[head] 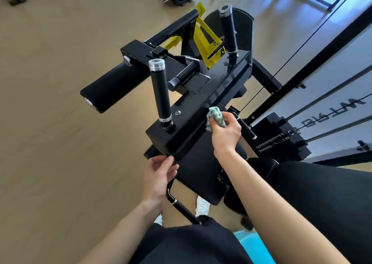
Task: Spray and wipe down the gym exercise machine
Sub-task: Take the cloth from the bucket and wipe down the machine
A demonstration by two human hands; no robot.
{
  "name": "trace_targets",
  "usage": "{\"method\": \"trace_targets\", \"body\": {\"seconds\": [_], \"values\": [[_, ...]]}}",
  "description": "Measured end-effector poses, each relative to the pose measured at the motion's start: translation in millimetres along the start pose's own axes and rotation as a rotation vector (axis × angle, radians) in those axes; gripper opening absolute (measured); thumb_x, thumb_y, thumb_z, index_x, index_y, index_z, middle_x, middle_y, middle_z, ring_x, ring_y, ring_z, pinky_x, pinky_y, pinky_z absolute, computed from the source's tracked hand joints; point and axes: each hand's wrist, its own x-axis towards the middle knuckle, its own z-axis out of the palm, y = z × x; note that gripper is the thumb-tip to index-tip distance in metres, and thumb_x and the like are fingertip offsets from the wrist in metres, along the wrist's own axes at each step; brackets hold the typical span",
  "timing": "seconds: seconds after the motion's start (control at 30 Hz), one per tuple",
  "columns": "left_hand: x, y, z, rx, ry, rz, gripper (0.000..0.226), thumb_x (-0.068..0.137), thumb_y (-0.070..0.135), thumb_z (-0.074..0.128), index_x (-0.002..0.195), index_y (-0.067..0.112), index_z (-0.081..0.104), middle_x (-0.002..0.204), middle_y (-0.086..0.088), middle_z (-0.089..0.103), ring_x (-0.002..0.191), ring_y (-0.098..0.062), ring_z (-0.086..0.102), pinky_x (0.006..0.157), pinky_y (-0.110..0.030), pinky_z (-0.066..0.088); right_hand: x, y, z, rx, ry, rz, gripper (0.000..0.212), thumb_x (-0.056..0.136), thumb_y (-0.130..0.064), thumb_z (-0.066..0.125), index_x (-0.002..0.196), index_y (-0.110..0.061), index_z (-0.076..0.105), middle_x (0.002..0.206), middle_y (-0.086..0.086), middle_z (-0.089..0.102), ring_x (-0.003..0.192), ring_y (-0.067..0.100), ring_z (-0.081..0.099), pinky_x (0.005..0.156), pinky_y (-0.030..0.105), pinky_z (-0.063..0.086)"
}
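The black exercise machine (211,94) fills the middle of the room. At seven o'clock from its centre, the left hand (159,179) rests loose, nearly straight fingers on the frame's lower corner. At four o'clock, the right hand (225,135) pinches a crumpled green cloth (216,117) against the frame's edge.

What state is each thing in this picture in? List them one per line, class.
cloth: crumpled, pressed against the crossbar's edge.
right hand: grips the cloth.
left hand: fingers relaxed, touching the crossbar's near end.
crossbar: shiny; wet or dry cannot be told.
near handle: upright on the crossbar.
far handle: upright on the crossbar.
roller pad: horizontal, untouched.
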Motion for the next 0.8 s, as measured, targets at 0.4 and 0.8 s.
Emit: {"method": "trace_targets", "body": {"seconds": [0.4, 0.8], "values": [[-18, -8, 53, -0.239, 0.233, -0.023, 0.029, 0.094, 0.033, 0.073, 0.107, 0.016, 0.053, 0.105, -0.012, 0.069, 0.093, -0.027, 0.072, 0.082, -0.037, 0.057, -75, 52, -26, -0.159, -0.492, -0.347, 0.024, 0.078, 0.005, 0.081, 0.093, -0.007, 0.065, 0.094, -0.006, 0.053, 0.083, 0.002, 0.056, 0.068, 0.009, 0.045], [-28, -11, 91, -0.238, 0.466, -0.077, 0.037, 0.096, 0.050, 0.066, 0.103, 0.015, 0.056, 0.094, -0.012, 0.079, 0.088, -0.025, 0.074, 0.078, -0.033, 0.057, 63, 33, -34, -0.048, -0.366, -0.232, 0.021, 0.082, -0.005, 0.081, 0.097, -0.012, 0.070, 0.095, 0.000, 0.067, 0.081, 0.002, 0.057, 0.073, 0.011, 0.042]]}}
